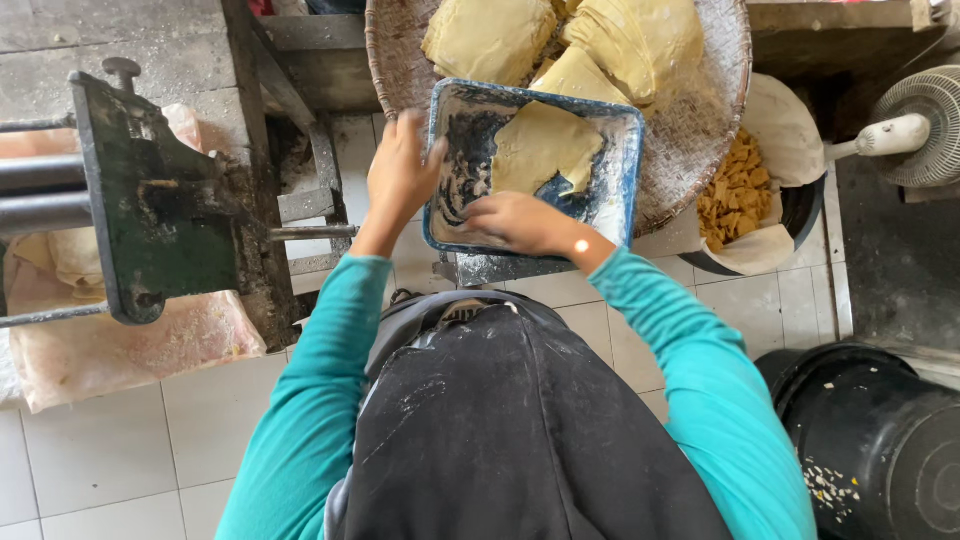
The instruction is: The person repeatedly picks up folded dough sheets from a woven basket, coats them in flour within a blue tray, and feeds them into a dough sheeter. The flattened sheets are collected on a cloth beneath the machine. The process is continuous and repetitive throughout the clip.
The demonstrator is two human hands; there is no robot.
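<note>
A blue floured rectangular tray [620,135] sits in front of me with a folded sheet of yellow dough [545,145] lying in it. My left hand [400,178] grips the tray's left rim. My right hand [520,222] rests inside the tray at its near edge, fingers closed and touching the dough's lower corner. Behind the tray, a round woven basket [700,110] holds several folded dough sheets [490,38]. I wear teal sleeves and a dark floured apron.
A green metal roller machine [150,200] stands at the left over a plastic sheet [110,345]. A paper-lined pot of fried yellow chips [735,195] is at the right, a small fan [925,125] beyond it, and a black bucket [880,440] at lower right. The floor is white tile.
</note>
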